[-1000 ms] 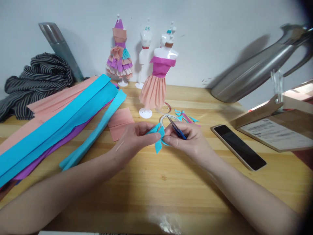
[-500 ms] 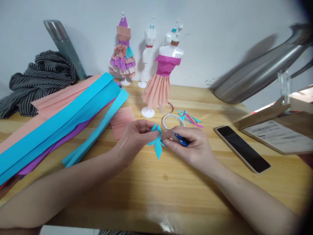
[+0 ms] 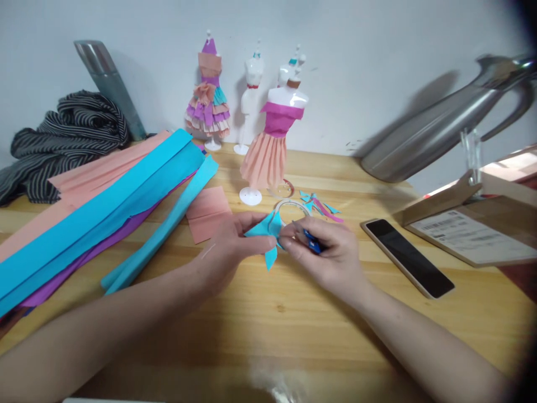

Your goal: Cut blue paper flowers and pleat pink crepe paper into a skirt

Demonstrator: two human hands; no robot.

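Blue piece (image 3: 262, 226) — newly turned; in left hand (image 3: 226, 249)

Turquoise piece (image 3: 263, 226): thin, with pointed, petal-like lobes, one hanging downward; pinched in the left hand (image 3: 232, 243), its right side at the right hand's (image 3: 329, 246) fingertips.
Tool (image 3: 312, 242): blue-handled, mostly hidden in the right hand.

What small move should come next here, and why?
Perhaps pinch the blue paper together near its middle with the right hand, minding the blue tool it holds: its fingertips sit right there, the left hand grips the opposite side, and the pointed ends splay outward.
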